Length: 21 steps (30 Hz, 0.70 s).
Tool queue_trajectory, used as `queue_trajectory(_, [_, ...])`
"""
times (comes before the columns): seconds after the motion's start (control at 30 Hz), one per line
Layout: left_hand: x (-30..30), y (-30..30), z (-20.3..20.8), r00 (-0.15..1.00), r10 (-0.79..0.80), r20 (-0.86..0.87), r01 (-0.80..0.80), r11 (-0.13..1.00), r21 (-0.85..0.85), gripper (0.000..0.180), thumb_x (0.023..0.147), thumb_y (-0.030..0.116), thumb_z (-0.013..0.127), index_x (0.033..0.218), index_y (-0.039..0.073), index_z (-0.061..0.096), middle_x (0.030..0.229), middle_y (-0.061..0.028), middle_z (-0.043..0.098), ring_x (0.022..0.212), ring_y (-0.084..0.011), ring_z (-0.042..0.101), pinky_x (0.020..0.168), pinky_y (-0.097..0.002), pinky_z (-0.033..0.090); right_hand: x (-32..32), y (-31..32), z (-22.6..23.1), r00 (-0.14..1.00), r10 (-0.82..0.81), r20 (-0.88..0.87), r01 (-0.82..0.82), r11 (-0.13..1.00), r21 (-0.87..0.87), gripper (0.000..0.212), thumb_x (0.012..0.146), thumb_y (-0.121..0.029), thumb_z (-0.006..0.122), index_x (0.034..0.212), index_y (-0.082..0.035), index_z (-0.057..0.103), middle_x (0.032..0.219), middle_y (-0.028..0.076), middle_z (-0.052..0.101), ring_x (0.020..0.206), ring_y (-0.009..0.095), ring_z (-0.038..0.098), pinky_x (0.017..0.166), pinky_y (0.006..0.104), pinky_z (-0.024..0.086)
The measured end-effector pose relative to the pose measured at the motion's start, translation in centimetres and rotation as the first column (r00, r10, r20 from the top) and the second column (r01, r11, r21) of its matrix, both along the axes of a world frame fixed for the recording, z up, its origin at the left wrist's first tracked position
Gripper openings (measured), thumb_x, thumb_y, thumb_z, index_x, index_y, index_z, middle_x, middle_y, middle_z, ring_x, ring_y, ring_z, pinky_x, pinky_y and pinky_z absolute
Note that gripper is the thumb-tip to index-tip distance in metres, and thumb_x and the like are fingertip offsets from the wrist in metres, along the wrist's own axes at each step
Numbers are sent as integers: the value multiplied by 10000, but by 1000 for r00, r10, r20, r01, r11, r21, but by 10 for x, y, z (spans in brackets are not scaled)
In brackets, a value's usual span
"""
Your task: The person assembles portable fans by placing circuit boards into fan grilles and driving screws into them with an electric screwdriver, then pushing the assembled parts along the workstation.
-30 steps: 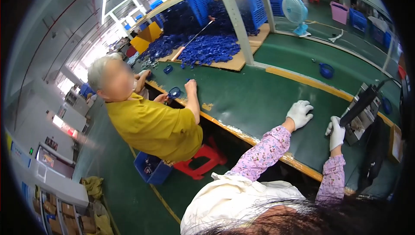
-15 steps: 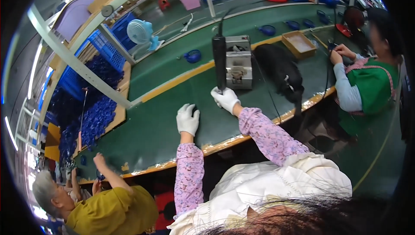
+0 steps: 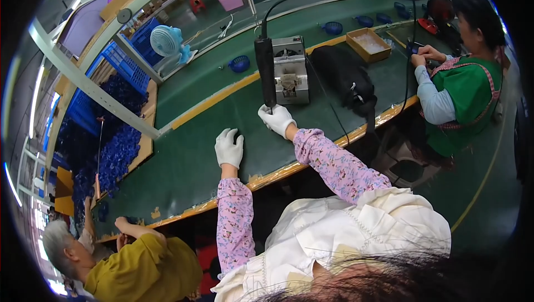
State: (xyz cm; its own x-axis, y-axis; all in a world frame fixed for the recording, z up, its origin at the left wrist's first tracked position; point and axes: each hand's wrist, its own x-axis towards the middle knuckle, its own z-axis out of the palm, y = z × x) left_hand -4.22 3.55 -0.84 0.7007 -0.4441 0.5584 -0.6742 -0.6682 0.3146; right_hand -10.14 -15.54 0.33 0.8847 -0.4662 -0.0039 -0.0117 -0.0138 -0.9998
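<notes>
My left hand (image 3: 228,147), in a white glove, lies flat on the green workbench (image 3: 183,157), over something small and dark that is mostly hidden. My right hand (image 3: 276,119), also gloved, grips the lower end of a black electric screwdriver (image 3: 265,72) that stands upright with its cable running up. A grey metal machine (image 3: 290,71) sits just right of the tool.
A black bag (image 3: 345,79) lies right of the machine, with a cardboard box (image 3: 367,44) beyond it. A person in green (image 3: 461,96) works at the right end of the bench. Another in yellow (image 3: 139,268) sits lower left. A blue fan (image 3: 167,40) and blue crates (image 3: 125,65) stand behind.
The view has swung from the left end of the bench to the right. My hands stay in about the same pose, the right one holding the screwdriver.
</notes>
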Motion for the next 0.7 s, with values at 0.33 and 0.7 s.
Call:
queue_trajectory(0.33, [13,-1,1,998,-12,-59,11,1000,-23,227,779,205,647,962,75,682,1091,-133,627,1044,-308,557,926,-380,435,12,-4,-14,1000,-25,-7,23,988,-152,321,824,-358,603,821,-39,633,659,99,627,594,202,622,567,322,464])
queue_trajectory(0.7, [26,10,-3,997,-42,-63,39,998,-50,225,770,219,631,929,72,692,1072,-118,635,1030,-308,564,908,-383,444,-42,-21,42,896,38,-442,-365,630,-686,464,823,-362,529,1171,-59,577,1098,200,617,1042,345,579,903,397,461])
